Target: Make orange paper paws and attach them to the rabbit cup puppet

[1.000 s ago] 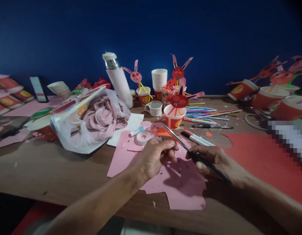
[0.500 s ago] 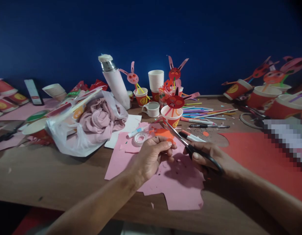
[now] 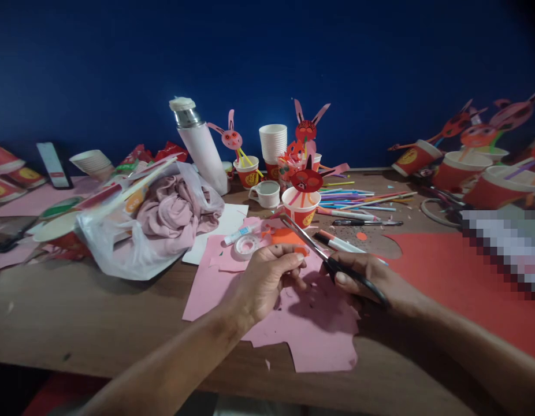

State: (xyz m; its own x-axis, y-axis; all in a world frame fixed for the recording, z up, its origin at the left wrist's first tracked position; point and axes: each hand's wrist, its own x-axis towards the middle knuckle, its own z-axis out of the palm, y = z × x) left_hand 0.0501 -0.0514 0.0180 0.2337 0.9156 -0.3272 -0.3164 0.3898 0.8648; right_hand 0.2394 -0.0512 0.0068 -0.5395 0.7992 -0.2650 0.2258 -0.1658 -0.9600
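My right hand (image 3: 367,277) is wrapped round the black handles of a pair of scissors (image 3: 308,238), whose metal blades point up and to the left. The fingers of my left hand (image 3: 271,274) are pinched together just left of the blades. A bit of orange paper (image 3: 303,250) shows at these fingertips; how much of it they grip is partly hidden. Beneath both hands lies a pink paper sheet (image 3: 323,346) with cut edges and small scraps. A roll of tape (image 3: 246,247) and a small glue tube (image 3: 239,234) lie beyond my left hand.
Behind the blades stands a paper cup (image 3: 300,214) with a red paper face. Straws (image 3: 358,199), a black pen (image 3: 367,223) and markers (image 3: 348,245) lie nearby. Red paper (image 3: 458,283) is at right. A plastic bag (image 3: 120,254), flask (image 3: 204,156) and mug (image 3: 267,195) stand left and behind.
The whole view has shifted slightly, so things sit a little further left. Both hands keep nearly the same pose, with the scissors still in the right one.
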